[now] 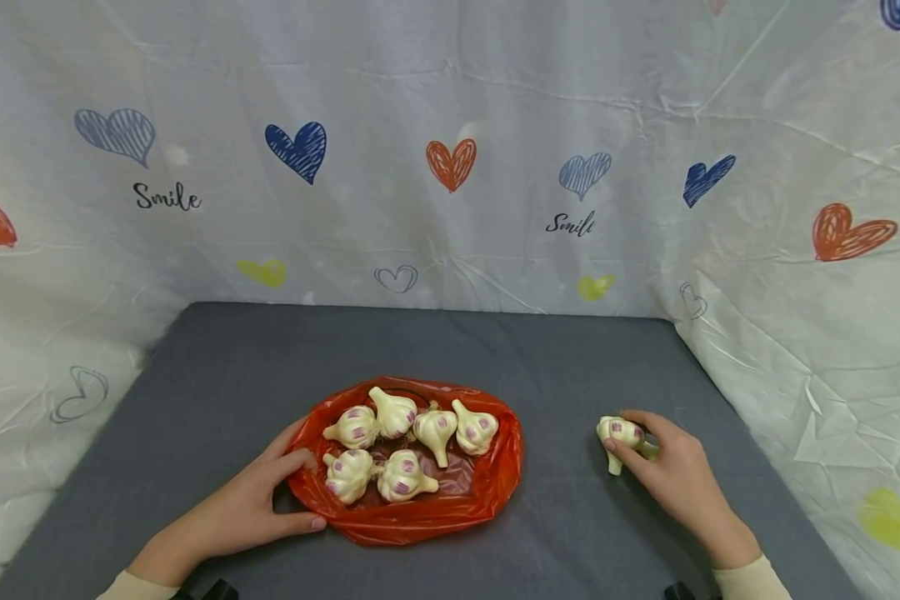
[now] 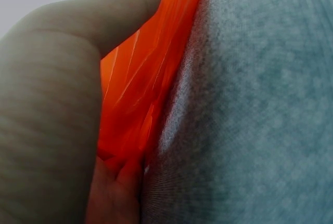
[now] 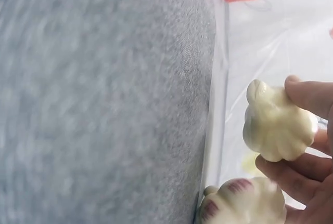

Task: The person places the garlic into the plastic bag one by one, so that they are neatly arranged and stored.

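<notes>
In the head view a red plastic bag (image 1: 495, 492) lies spread open with its rim folded down, and several white garlic bulbs (image 1: 435, 429) with purple marks sit inside. My left hand (image 1: 251, 500) holds the bag's left side, thumb at the front and fingers at the rim. The left wrist view shows its thumb (image 2: 125, 11) against the orange-red plastic (image 2: 140, 89). Off to the right, my right hand (image 1: 671, 467) grips a garlic bulb (image 3: 278, 122) between thumb and fingers. A second, purple-marked bulb (image 3: 242, 203) is close beside the fingers, low near the cloth.
Dark grey cloth (image 1: 555, 367) covers the table under both hands. A white curtain printed with hearts (image 1: 450, 165) and "Smile" lettering hangs behind the table and along both sides. The bag stands left of centre, with grey cloth between it and the right hand.
</notes>
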Available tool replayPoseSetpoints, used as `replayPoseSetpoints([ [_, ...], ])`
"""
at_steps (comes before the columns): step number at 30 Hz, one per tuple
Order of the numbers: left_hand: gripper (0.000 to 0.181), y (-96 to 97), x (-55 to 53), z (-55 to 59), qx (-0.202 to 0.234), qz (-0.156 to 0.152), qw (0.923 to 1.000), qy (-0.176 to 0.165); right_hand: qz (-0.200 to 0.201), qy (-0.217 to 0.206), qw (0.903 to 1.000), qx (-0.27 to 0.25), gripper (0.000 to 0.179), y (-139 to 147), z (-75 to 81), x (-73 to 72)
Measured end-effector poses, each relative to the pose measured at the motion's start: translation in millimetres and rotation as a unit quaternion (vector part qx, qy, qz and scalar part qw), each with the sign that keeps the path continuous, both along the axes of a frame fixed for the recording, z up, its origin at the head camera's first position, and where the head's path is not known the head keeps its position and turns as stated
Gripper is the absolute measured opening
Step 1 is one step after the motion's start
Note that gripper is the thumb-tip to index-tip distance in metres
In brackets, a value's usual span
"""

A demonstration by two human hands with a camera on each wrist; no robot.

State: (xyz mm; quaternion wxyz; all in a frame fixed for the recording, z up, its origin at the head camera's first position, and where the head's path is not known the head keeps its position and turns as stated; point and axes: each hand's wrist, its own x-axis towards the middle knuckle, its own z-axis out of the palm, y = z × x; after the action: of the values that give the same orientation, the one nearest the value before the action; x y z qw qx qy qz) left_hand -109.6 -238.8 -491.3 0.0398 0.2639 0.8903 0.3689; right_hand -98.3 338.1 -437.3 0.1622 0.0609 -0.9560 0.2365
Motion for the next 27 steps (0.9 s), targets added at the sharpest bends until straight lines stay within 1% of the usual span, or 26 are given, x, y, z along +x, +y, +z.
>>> replayPoseSetpoints([
  [5,0.037,-0.7,-0.1,-0.5,-0.001,-0.002,1.0000,-0.003,0.009,0.002,0.9999,-0.013,0.048,-5,1.3,-1.3],
  [14,0.037,-1.1,-1.9,-1.1,-0.003,-0.001,1.0000,0.001,0.029,0.021,0.9993,-0.011,0.047,-21,3.3,-8.2],
  [20,0.036,0.0,-1.0,-1.3,-0.001,-0.003,1.0000,-0.006,0.040,0.021,0.9987,-0.022,0.048,-30,5.5,-11.0],
  [27,0.037,-1.0,-1.9,-3.5,-0.001,-0.004,1.0000,-0.006,0.063,0.043,0.9970,-0.014,0.046,-40,10.8,-16.2],
])
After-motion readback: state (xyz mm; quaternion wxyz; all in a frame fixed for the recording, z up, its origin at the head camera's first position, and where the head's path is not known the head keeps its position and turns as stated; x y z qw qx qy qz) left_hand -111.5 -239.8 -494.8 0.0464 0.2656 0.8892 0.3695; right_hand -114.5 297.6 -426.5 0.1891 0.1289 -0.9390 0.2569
